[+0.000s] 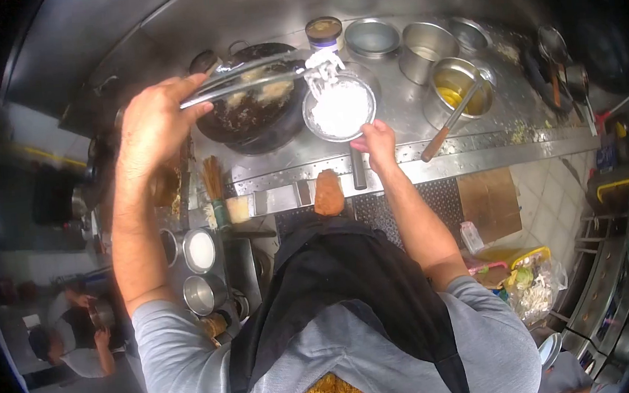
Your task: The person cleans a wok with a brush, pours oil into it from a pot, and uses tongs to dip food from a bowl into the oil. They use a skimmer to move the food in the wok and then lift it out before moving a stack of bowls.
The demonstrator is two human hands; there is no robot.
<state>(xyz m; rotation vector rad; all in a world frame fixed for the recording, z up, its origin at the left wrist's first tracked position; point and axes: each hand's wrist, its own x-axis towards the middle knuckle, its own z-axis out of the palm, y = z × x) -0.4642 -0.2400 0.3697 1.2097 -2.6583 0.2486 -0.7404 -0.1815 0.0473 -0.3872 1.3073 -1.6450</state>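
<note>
My left hand is closed round the rear end of long metal tongs, which reach to the right over a black wok. Pale pieces of food lie in dark oil in the wok. At the tongs' tips hangs a white-coated clump, just above a metal bowl of white powder. My right hand grips the near rim of this bowl, its thumb and fingers pressed together there. Whether the clump touches the powder, I cannot tell.
Behind the bowl stand a tin and a metal basin. Farther right are a deep pot and a pot of yellow liquid with a ladle. A brush stands left of the wok. Another person is at the far left.
</note>
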